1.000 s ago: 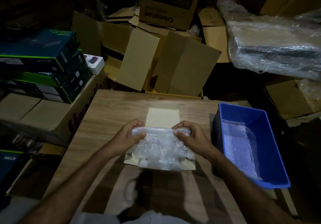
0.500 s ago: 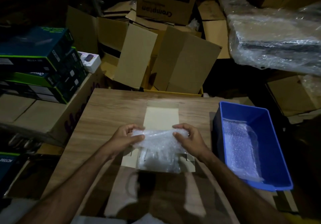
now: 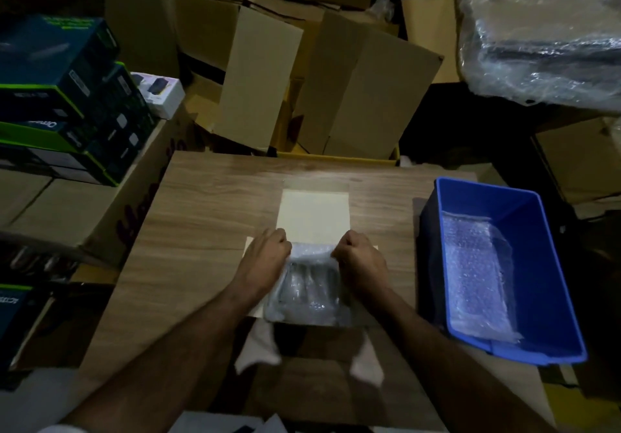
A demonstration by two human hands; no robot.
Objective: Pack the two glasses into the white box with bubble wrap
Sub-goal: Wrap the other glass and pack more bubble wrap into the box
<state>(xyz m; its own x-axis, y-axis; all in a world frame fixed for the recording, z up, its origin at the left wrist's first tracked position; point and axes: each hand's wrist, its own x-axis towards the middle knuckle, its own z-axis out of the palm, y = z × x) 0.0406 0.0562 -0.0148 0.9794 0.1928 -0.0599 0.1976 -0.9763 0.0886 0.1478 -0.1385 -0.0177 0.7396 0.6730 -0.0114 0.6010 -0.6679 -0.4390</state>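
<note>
The white box [image 3: 314,210] lies open in the middle of the wooden table [image 3: 208,217], its lid flap folded out flat on the far side. A sheet of bubble wrap [image 3: 307,288] fills the box, and blurred glass shapes show through it. My left hand [image 3: 265,256] presses the wrap at the box's left wall, fingers curled on the sheet's far edge. My right hand [image 3: 361,261] does the same at the right wall. Both hands are tucked partly inside the box.
A blue plastic bin [image 3: 554,284] holding another bubble wrap sheet [image 3: 477,278] stands on the table's right. Stacked dark product boxes [image 3: 64,103] sit to the left, open cardboard cartons [image 3: 336,83] beyond the far edge, and a plastic-wrapped bundle [image 3: 544,35] at back right.
The bubble wrap, held bunched above the box a second ago, has been pushed down into it. Both hands moved down and outward to the box's side walls.
</note>
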